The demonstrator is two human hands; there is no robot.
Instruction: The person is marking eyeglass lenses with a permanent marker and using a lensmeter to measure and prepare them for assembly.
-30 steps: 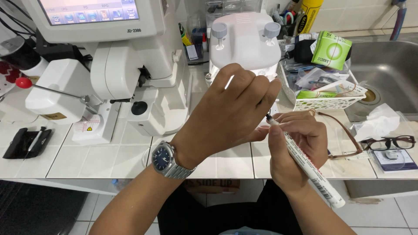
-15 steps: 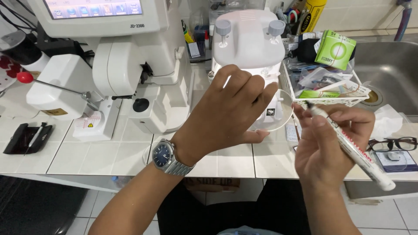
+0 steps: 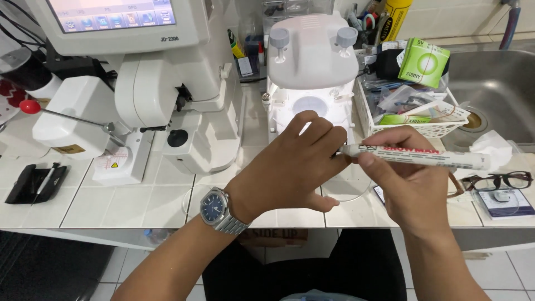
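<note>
In the head view, a long white marker pen (image 3: 415,156) is gripped level by the right hand (image 3: 415,189), its tip meeting the curled fingers of the left hand (image 3: 292,164). A round clear lens (image 3: 348,187) is seen just under both hands; whether it is pinched by the left cannot be told. A white plastic basket (image 3: 434,129) is set just beyond the right hand.

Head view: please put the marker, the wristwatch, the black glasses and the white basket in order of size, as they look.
Largest to smallest:
1. White basket
2. Marker, held in the right hand
3. Black glasses
4. Wristwatch on the left hand
The watch sits nearer the camera, so it is unsure against the glasses.
</note>
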